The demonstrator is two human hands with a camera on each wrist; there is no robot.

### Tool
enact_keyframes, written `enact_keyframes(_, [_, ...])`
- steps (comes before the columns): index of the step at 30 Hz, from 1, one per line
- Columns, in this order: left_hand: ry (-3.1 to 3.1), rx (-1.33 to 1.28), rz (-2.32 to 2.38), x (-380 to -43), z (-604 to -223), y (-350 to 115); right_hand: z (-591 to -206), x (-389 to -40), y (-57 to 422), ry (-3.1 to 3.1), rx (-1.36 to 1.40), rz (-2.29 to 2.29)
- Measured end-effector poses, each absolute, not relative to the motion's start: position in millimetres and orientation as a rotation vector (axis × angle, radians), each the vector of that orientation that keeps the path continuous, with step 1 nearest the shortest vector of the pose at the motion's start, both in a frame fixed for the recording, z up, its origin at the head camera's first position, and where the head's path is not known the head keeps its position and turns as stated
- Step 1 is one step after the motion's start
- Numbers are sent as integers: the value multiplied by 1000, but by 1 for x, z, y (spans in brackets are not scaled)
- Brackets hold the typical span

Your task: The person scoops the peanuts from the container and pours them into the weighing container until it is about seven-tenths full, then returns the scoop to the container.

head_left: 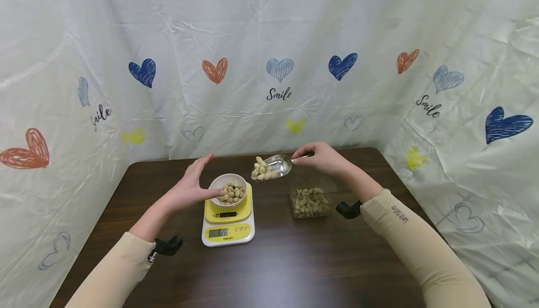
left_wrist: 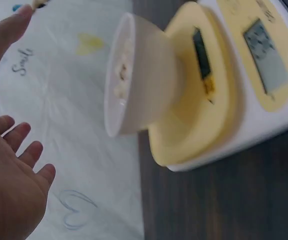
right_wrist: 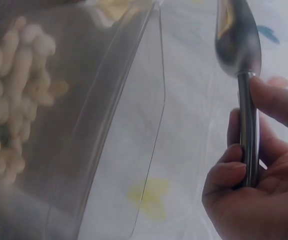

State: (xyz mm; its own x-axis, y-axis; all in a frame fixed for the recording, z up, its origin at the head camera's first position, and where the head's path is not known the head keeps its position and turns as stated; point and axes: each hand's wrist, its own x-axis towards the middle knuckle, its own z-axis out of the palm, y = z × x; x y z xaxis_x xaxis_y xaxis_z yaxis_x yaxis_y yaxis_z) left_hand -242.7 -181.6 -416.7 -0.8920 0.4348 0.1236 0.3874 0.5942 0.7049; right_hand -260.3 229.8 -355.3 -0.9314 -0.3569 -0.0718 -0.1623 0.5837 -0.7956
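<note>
My right hand (head_left: 322, 158) grips the handle of a metal scoop (head_left: 280, 164), which holds several unshelled peanuts (head_left: 263, 173) above the table. In the right wrist view, fingers curl round the scoop's handle (right_wrist: 249, 135). Beside the white bowl (head_left: 229, 178), my left hand (head_left: 190, 184) is spread, thumb apart from the fingers and overlapping the bowl's near-left part in the head view. No grip on the bowl shows in the left wrist view. Peanuts (head_left: 233, 193) lie in the bowl, which sits on a yellow and white kitchen scale (head_left: 229, 238).
A clear plastic box (head_left: 294, 184) part-filled with peanuts (head_left: 311, 205) stands below my right hand. All this is on a dark wooden table (head_left: 278, 261). A white curtain (head_left: 248, 106) printed with hearts hangs behind and at both sides.
</note>
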Motion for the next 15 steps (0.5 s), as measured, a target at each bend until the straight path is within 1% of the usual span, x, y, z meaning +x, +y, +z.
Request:
enact_keyframes(8, [2722, 654, 1156, -242, -454, -190, -359, -260, 201, 2621, -445, -1263])
enact_keyframes(15, [2682, 627, 1172, -241, -474, -189, -364, -260, 178, 2621, -425, -1305])
